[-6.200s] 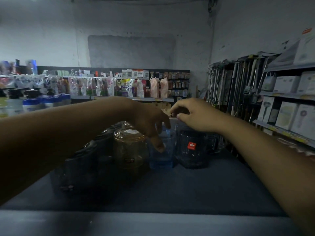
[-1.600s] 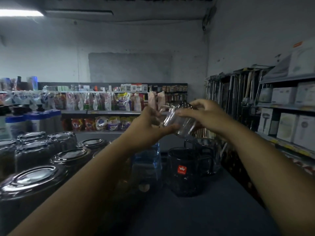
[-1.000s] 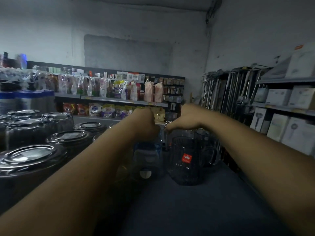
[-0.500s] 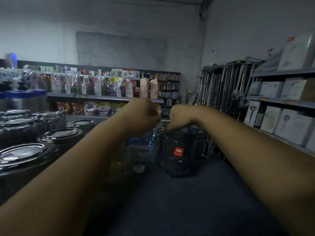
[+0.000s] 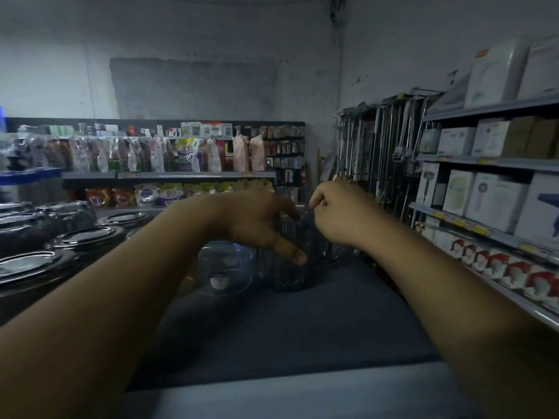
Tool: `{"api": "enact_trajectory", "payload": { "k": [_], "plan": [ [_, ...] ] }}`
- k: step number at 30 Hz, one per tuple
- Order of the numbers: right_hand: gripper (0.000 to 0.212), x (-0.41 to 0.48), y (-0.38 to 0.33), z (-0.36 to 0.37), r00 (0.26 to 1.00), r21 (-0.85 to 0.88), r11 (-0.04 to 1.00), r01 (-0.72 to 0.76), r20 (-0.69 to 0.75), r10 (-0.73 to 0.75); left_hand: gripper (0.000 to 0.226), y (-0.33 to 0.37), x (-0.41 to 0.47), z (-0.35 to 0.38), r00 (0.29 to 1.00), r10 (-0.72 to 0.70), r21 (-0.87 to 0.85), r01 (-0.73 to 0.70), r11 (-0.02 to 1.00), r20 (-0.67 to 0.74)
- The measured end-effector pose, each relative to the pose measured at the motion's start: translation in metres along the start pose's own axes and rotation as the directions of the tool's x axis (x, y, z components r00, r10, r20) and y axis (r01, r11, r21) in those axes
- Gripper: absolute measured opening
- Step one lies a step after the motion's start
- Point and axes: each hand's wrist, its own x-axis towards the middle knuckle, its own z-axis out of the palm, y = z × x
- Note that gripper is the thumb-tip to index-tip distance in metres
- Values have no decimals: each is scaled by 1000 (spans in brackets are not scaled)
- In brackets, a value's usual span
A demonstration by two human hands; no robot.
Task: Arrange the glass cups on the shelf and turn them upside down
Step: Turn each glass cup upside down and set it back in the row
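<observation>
A dark ribbed glass mug (image 5: pixel 292 278) stands on the dark shelf top (image 5: pixel 302 334). My left hand (image 5: pixel 257 222) reaches over it, thumb pressed on its front and fingers curved over its top. My right hand (image 5: pixel 335 213) hovers just right of the mug's rim with curled fingers; what they pinch is hidden in the dim light. Another clear glass cup (image 5: pixel 328 249) stands behind, under my right wrist. A blue-tinted cup (image 5: pixel 225 267) with a round sticker stands left of the mug, partly behind my left forearm.
Several dark glass jars with metal lids (image 5: pixel 81 237) crowd the left side of the shelf. A rack of white boxes (image 5: pixel 484 192) lines the right, with hanging tools (image 5: pixel 372 152) beyond. The shelf's grey front edge (image 5: pixel 302 394) is near me.
The small clear glass both hands held in the air was lowered behind the mug. My left hand has since spread over the dark mug, whose red sticker no longer shows.
</observation>
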Motion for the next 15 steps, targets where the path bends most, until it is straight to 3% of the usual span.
{"api": "enact_trajectory", "payload": {
  "k": [5,9,11,12,14,15],
  "plan": [
    [23,-11,22,16,960,187,982,36,-279,18,76,5,-3,-4,997,-37,-41,34,999,-72],
    [40,-16,19,24,956,456,889,49,-278,90,53,-7,-20,-17,960,-131,-291,55,955,-248],
    [56,-19,12,25,986,664,747,-32,-103,134,32,-8,-33,-17,920,-145,-465,-44,884,-363],
    [57,-19,8,25,992,778,618,-112,46,121,30,-7,-37,-14,900,-159,-538,-94,838,-406],
    [51,-20,-1,22,968,928,296,-226,247,-36,29,-2,-44,-5,864,-224,-668,-160,727,-451],
    [49,-19,-3,20,963,957,194,-218,242,-116,28,1,-45,0,847,-253,-700,-179,691,-466]
  ]
}}
